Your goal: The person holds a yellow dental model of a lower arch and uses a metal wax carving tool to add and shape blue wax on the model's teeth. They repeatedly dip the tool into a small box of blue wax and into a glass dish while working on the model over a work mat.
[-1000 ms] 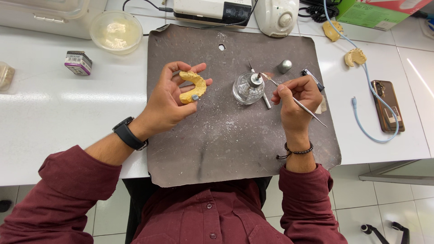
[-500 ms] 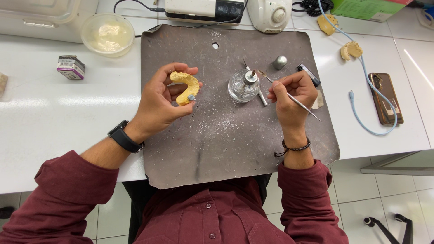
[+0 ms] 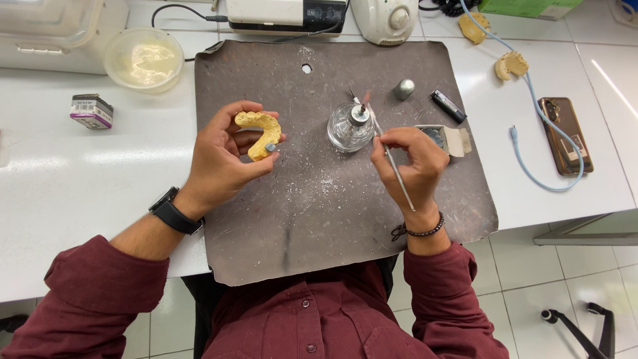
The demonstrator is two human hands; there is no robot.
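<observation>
Dental cast: the yellow dental cast (image 3: 259,131) was above the grey mat (image 3: 345,219), left of centre.
Left hand: the left hand (image 3: 222,156) had its fingers curled around the cast, gripping it.
Right hand: the right hand (image 3: 412,163) pinched a thin metal tool (image 3: 392,159), its tip at the glass burner (image 3: 350,127).
Nearby: a lighter (image 3: 448,106), a phone (image 3: 565,135), and a bowl (image 3: 143,60) lay around.

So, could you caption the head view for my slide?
Left hand holds a yellow dental cast; right hand holds a thin metal tool.
</observation>
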